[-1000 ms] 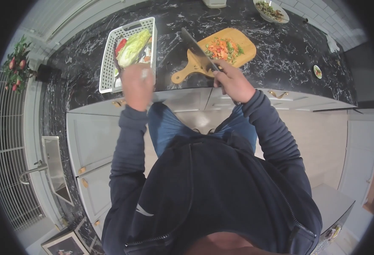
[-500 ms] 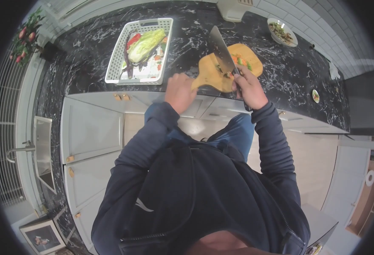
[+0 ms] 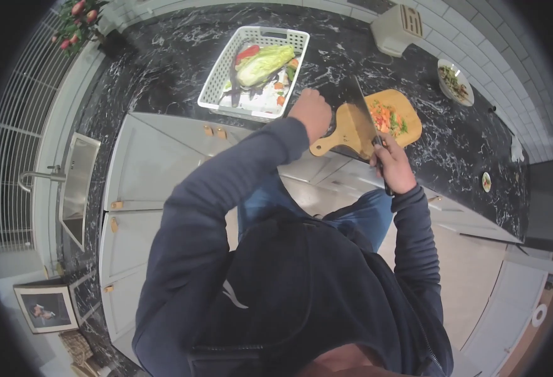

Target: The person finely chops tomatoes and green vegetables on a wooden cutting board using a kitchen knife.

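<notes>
Wooden cutting board (image 3: pixel 358 125) sits at the front edge of the black marbled bench (image 3: pixel 163 75), with a pile of chopped orange, red and green veg (image 3: pixel 388 118) on its far half. Right hand (image 3: pixel 393 166) is closed round the handle of a cleaver (image 3: pixel 359 110), blade flat-on over the board beside the pile. Left hand (image 3: pixel 312 113) is curled at the board's near corner by the handle end; can't tell if it grips anything. Progress, my read: one batch is diced, but the white basket (image 3: pixel 226 69) to the left has a whole lettuce head (image 3: pixel 265 65), a red pepper and a dark aubergine-like piece uncut, so plenty left. A bowl of mixed food (image 3: pixel 455 81) and a knife block (image 3: pixel 397 28) stand further along the bench. Room: white tiled wall behind, grey cabinets with brass knobs below, steel sink and tap at far left, small fruiting plant in the corner
</notes>
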Available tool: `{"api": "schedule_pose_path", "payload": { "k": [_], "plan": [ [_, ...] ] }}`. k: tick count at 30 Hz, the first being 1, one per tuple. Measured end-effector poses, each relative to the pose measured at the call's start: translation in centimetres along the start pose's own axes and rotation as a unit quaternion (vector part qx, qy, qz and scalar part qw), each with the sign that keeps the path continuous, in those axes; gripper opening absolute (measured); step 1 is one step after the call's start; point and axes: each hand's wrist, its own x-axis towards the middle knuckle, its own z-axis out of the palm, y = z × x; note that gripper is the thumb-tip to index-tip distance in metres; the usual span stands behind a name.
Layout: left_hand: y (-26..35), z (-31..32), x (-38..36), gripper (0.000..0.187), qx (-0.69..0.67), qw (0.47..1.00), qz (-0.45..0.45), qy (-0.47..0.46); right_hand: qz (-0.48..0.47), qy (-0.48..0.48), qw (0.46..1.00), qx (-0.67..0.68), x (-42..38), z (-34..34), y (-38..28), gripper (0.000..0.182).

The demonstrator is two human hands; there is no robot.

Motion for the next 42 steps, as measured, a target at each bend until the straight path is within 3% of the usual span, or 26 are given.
{"api": "schedule_pose_path", "payload": {
  "k": [3,12,14,18,21,27,33,39,42],
  "plan": [
    [-0.4,0.2,2.1,0.022,0.057,0.989,0.013,-0.138,-0.007,0.008,1.000,0.001,-0.3,0.2,0.5,0.037],
    [-1.4,1.9,2.6,0.011,-0.109,0.993,0.029,0.043,-0.025,0.027,0.999,0.012,-1.1,1.1,1.6,0.034],
    [-3.8,0.9,2.7,0.007,-0.204,0.967,-0.012,0.153,-0.039,0.039,0.998,0.019,-1.1,1.2,2.0,0.034],
    [-10.5,1.5,0.1,0.012,-0.304,0.912,-0.096,0.258,-0.040,0.046,0.998,0.011,-1.7,1.3,2.5,0.040],
    [-13.5,4.3,-2.3,0.028,-0.274,0.938,-0.106,0.182,-0.033,0.046,0.998,-0.007,-1.7,1.4,1.9,0.041],
    [-14.1,7.3,-2.2,0.029,-0.279,0.958,-0.026,0.066,0.005,0.068,0.997,-0.018,-2.0,2.8,0.9,0.040],
    [-12.2,7.1,0.3,0.012,-0.266,0.961,0.069,-0.038,0.013,0.128,0.992,-0.005,-2.1,3.4,1.4,0.040],
    [-11.9,6.9,1.4,0.013,-0.225,0.968,0.095,-0.056,0.027,0.097,0.992,-0.070,-2.1,3.9,0.2,0.042],
    [-12.6,6.2,0.5,0.011,-0.257,0.962,0.065,-0.066,0.023,0.083,0.993,-0.074,-2.1,3.4,0.4,0.041]
  ]
}}
